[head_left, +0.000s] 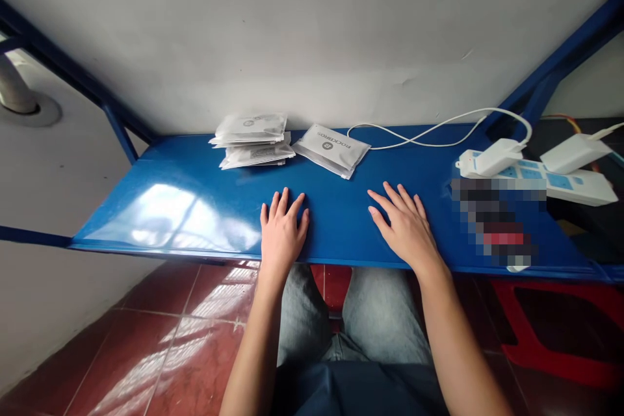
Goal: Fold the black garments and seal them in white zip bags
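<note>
My left hand (283, 227) lies palm down on the blue tabletop (336, 221), fingers spread, holding nothing. To its right, my right hand (403, 221) also rests flat on the table with its fingers apart and nothing in it. Beyond the left hand, near the wall, is a stack of frosted zip pouches (251, 131), laid unevenly on one another. A single frosted zip pouch (332, 148) printed with "ROCKBROS" lies at an angle beside the stack, farther back than both hands. Neither hand touches any pouch.
A white power strip (580, 183) with plugged-in white chargers sits at the right end. A white cable (429, 143) loops along the back edge. A pixelated patch (497, 218) hides something near the strip. Blue metal frame bars (560, 52) rise at both sides, before a grey wall.
</note>
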Demonstrator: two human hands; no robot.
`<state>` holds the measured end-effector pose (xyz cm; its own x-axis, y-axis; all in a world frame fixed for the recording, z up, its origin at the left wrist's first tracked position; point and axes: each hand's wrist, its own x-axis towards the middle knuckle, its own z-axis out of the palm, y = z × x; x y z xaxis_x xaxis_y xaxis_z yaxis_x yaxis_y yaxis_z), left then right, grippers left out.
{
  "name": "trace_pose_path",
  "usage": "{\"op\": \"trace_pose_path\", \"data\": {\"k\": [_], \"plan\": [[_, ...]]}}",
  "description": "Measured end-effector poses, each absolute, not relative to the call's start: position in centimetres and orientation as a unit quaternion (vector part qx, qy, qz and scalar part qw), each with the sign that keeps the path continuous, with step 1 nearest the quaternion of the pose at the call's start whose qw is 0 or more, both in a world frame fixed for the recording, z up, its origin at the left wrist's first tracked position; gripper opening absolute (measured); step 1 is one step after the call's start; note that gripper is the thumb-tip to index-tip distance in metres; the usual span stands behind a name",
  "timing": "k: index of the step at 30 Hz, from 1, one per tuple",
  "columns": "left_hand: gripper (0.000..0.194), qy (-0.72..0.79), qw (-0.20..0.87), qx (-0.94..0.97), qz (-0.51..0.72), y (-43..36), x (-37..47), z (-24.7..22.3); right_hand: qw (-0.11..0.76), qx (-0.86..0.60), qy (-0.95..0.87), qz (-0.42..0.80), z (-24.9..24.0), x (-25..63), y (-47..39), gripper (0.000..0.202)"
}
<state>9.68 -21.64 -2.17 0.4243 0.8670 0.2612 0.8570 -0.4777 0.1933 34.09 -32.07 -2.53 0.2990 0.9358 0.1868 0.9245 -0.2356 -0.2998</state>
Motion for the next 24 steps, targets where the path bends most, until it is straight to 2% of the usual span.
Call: {"op": "trace_pose_path", "data": {"k": [24], "plan": [[0.044, 0.507, 0.022, 0.844, 0.173, -21.6, 9.47, -2.5, 0.18, -0.787, -0.59, 0.019, -2.44, 33.96, -32.17, 0.048]]}}
